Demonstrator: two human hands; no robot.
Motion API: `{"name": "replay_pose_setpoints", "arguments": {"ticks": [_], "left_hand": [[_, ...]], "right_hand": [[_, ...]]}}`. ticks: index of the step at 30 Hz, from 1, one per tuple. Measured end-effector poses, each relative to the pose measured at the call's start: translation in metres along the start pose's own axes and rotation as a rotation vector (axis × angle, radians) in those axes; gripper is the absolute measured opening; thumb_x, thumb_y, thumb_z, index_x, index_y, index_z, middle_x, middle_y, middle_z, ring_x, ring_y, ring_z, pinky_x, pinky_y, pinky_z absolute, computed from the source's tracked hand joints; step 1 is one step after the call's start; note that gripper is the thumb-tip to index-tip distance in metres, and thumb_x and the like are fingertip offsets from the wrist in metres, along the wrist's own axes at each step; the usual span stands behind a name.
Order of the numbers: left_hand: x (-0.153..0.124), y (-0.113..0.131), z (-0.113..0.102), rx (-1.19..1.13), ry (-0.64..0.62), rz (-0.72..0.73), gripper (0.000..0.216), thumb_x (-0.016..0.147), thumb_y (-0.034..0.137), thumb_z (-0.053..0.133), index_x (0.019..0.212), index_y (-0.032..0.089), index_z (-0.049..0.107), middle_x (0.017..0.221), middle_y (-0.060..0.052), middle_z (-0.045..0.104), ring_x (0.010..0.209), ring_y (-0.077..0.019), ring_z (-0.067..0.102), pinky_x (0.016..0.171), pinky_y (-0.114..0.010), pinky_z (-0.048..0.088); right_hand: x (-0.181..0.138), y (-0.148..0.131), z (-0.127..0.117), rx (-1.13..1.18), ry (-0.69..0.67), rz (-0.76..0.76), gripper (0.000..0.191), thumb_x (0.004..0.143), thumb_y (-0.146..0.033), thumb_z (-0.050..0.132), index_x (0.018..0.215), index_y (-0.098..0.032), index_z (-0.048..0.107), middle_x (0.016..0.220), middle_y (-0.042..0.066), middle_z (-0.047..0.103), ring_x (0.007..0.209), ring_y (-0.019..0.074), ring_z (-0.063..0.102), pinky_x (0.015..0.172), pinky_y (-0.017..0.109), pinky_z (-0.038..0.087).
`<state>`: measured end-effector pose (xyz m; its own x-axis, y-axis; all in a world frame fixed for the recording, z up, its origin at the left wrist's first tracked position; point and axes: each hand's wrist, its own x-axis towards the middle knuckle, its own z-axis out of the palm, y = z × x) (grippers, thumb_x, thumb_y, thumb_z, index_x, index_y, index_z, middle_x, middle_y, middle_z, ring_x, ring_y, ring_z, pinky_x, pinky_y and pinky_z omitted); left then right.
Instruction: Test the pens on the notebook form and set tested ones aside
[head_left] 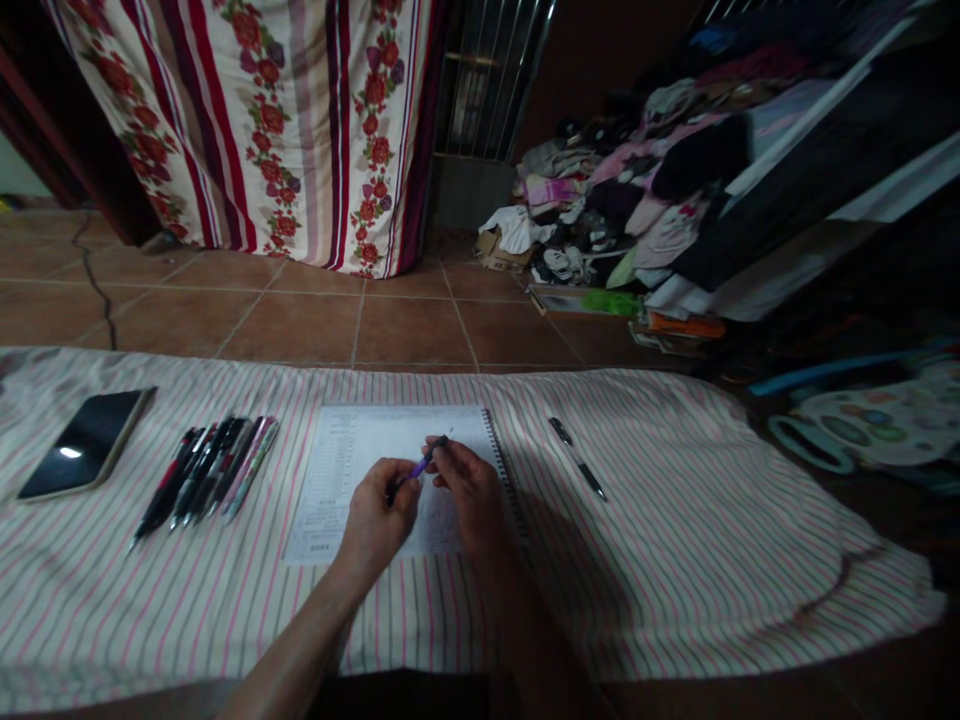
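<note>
A purple and black pen [421, 466] is held at a slant between my two hands, its tip end up to the right. My left hand [382, 503] is closed on the lower end of the pen. The fingers of my right hand [466, 482] pinch its upper end. Beneath both hands lies a spiral notebook [330, 480] with printed text down its left side; faint marks show on the page near my right wrist. Right of the notebook rests a black and silver pen [579, 460]. To the left, several pens [206, 470] lie side by side.
A phone [82, 443] lies at the far left of the striped cloth [675, 540]. Beyond it are the tiled floor [300, 310], a floral curtain [277, 130] and a heap of clothes [600, 190]. A cable [90, 270] runs along the floor at left.
</note>
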<state>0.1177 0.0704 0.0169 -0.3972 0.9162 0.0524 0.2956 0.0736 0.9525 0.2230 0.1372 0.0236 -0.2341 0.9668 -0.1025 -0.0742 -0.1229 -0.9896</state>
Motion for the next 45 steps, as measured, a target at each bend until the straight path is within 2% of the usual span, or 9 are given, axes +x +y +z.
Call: {"name": "replay_pose_setpoints", "arguments": {"ticks": [7,12,15,21,24,28,32,39,45], "left_hand": [[-0.002,-0.002,0.010,-0.011,0.043,-0.010,0.012,0.077,0.028,0.054,0.082,0.018,0.057,0.069,0.001,0.057,0.065,-0.0143,0.052,0.064,-0.027,0.041],[-0.005,-0.005,0.014,0.007,0.050,0.004,0.011,0.079,0.028,0.053,0.083,0.019,0.056,0.072,0.000,0.059,0.066,-0.0142,0.053,0.064,-0.027,0.041],[-0.005,-0.004,0.014,-0.008,0.033,0.023,0.012,0.080,0.029,0.052,0.084,0.019,0.056,0.076,-0.001,0.061,0.070,-0.0148,0.055,0.067,-0.027,0.042],[0.000,-0.001,0.006,-0.042,-0.020,0.032,0.014,0.077,0.032,0.055,0.080,0.018,0.057,0.071,-0.001,0.060,0.066,-0.0149,0.056,0.064,-0.027,0.043],[0.000,-0.003,0.003,-0.029,-0.045,0.038,0.014,0.076,0.032,0.055,0.080,0.018,0.058,0.071,-0.001,0.061,0.065,-0.0148,0.056,0.063,-0.027,0.044],[-0.001,-0.007,0.003,-0.018,-0.053,0.041,0.015,0.076,0.031,0.054,0.082,0.018,0.059,0.074,-0.002,0.063,0.068,-0.0151,0.057,0.065,-0.028,0.045],[-0.004,-0.004,0.005,-0.003,-0.039,0.019,0.015,0.075,0.032,0.056,0.080,0.018,0.058,0.071,-0.001,0.062,0.065,-0.0153,0.056,0.062,-0.028,0.044],[-0.005,-0.001,0.006,0.108,-0.006,0.019,0.011,0.076,0.028,0.054,0.080,0.019,0.057,0.073,-0.001,0.061,0.068,-0.0150,0.056,0.067,-0.029,0.044],[-0.003,-0.003,0.003,0.081,-0.029,0.024,0.013,0.077,0.029,0.054,0.083,0.018,0.058,0.076,-0.002,0.061,0.069,-0.0148,0.055,0.067,-0.029,0.042]], "right_hand": [[0.000,0.002,0.000,-0.060,0.075,-0.037,0.036,0.065,-0.048,0.066,0.079,-0.015,0.067,0.060,0.002,0.064,0.055,0.0133,0.058,0.050,0.023,0.046],[-0.002,0.007,0.000,-0.096,0.091,-0.047,0.034,0.065,-0.048,0.066,0.077,-0.017,0.061,0.055,0.000,0.061,0.051,0.0136,0.058,0.049,0.024,0.047],[-0.002,0.007,0.000,-0.063,0.075,-0.044,0.036,0.065,-0.049,0.067,0.078,-0.016,0.059,0.059,0.000,0.063,0.048,0.0117,0.057,0.049,0.024,0.047],[-0.004,-0.002,-0.003,0.082,-0.040,-0.010,0.047,0.069,-0.052,0.063,0.101,-0.018,0.063,0.094,0.007,0.070,0.052,0.0086,0.060,0.047,0.021,0.048],[-0.006,-0.005,-0.005,0.117,-0.038,0.028,0.044,0.067,-0.050,0.066,0.095,-0.017,0.067,0.093,0.008,0.071,0.052,0.0078,0.059,0.049,0.021,0.049],[-0.008,-0.007,-0.008,0.117,-0.009,0.043,0.039,0.062,-0.047,0.070,0.085,-0.015,0.069,0.085,0.009,0.071,0.058,0.0113,0.062,0.049,0.021,0.049],[-0.010,-0.010,-0.010,0.055,0.022,0.017,0.031,0.064,-0.042,0.069,0.080,-0.016,0.069,0.079,0.006,0.071,0.058,0.0109,0.062,0.048,0.019,0.047],[-0.010,-0.008,-0.008,-0.007,0.059,0.014,0.030,0.064,-0.044,0.068,0.073,-0.016,0.065,0.064,0.002,0.067,0.055,0.0132,0.064,0.044,0.019,0.046],[-0.010,-0.008,-0.007,0.027,0.013,0.000,0.033,0.068,-0.046,0.063,0.084,-0.017,0.067,0.085,0.005,0.071,0.061,0.0117,0.065,0.046,0.019,0.047]]}}
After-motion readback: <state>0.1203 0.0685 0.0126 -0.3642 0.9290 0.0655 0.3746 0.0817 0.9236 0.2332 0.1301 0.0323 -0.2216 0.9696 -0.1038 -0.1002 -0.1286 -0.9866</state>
